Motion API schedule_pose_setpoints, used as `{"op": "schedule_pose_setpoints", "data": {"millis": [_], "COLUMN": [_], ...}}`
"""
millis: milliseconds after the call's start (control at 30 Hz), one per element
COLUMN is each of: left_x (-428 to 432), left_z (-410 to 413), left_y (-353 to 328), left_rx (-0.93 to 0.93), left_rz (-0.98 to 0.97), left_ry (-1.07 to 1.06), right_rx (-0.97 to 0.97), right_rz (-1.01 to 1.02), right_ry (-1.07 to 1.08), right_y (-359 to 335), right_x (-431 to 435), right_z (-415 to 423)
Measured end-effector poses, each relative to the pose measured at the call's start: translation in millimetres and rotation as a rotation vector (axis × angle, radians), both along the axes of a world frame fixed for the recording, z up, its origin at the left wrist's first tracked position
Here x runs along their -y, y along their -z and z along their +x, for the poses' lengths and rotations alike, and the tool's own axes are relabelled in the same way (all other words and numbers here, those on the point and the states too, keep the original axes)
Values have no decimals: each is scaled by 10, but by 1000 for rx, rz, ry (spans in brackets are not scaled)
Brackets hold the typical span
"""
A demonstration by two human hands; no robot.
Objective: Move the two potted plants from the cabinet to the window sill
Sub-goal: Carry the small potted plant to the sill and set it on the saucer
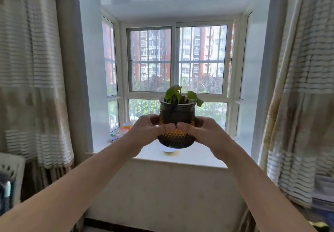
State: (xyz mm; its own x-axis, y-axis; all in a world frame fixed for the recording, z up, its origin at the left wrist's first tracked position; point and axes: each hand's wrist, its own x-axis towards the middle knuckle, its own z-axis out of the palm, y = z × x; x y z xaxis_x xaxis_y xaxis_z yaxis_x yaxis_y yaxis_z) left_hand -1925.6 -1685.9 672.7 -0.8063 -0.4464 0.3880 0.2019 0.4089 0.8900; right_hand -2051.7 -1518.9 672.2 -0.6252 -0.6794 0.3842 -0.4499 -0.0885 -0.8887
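Observation:
A potted plant [177, 113] in a dark, textured amber glass pot with a few green leaves is held up in front of the bay window. My left hand [146, 132] grips its left side and my right hand [207, 134] grips its right side, thumbs meeting at the front. The pot hangs above the white window sill [198, 156], clear of it. Directly under the pot a small white dish [169, 150] lies on the sill. No second potted plant and no cabinet are in view.
Small colourful items [124, 127] sit at the sill's left end. Striped curtains [30, 69] hang on both sides of the window recess. A white basket [10, 170] stands at the lower left. Below the sill is a beige wall.

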Motion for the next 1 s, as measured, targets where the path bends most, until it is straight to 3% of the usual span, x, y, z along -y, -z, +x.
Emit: {"op": "schedule_pose_setpoints", "data": {"millis": [467,1000], "left_x": [761,2509], "left_z": [-1510,-2805], "left_y": [8,-36], "left_rx": [4,6], "left_rz": [38,4], "left_ry": [-26,57], "right_rx": [19,9], "right_rz": [-16,-9], "right_ry": [-17,70], "right_y": [15,48], "right_x": [792,2481], "right_z": [-1520,-2704]}}
